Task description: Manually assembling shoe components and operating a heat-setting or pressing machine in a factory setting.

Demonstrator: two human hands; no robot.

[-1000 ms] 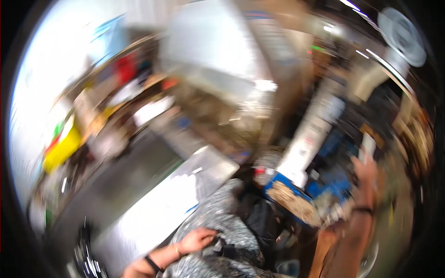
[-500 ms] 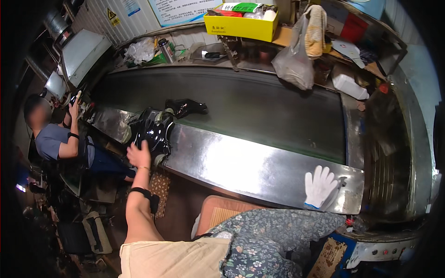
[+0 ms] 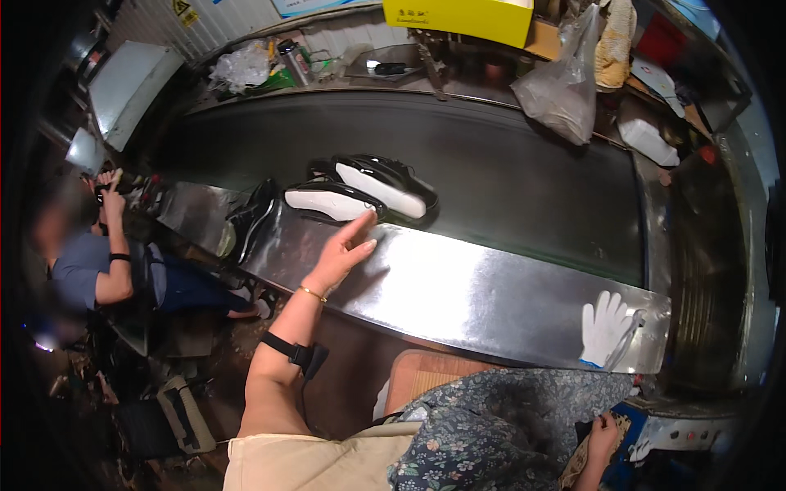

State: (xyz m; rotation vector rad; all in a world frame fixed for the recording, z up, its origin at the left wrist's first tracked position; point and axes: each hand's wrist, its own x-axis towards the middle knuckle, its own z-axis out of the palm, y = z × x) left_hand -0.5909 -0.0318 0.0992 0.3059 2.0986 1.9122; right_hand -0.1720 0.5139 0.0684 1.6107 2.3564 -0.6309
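Observation:
Two glossy black shoes lie on their sides on the dark belt, their white soles facing me: a nearer shoe (image 3: 332, 201) and a farther shoe (image 3: 383, 190). More black glossy material shows behind them. My left hand (image 3: 337, 252) is over the metal ledge, fingers apart and holding nothing. Its forefinger reaches the end of the nearer shoe; whether it touches is unclear. Another black glossy shoe (image 3: 255, 214) rests across the ledge to the left. Low at the right, beside my lap, my right hand (image 3: 604, 435) has curled fingers next to something small and dark.
A white glove (image 3: 604, 329) lies on the right end of the metal ledge (image 3: 467, 286). A co-worker (image 3: 106, 262) is at the left. Beyond the dark belt (image 3: 524, 196) hang a plastic bag (image 3: 561, 86) and a cloth, beside a yellow box (image 3: 467, 20). A stool (image 3: 409, 378) stands below the ledge.
My left hand has moved right, away from the shoes on the ledge. Shoes with white soles now lie on the belt, and fewer are on the ledge. My right hand has come into view.

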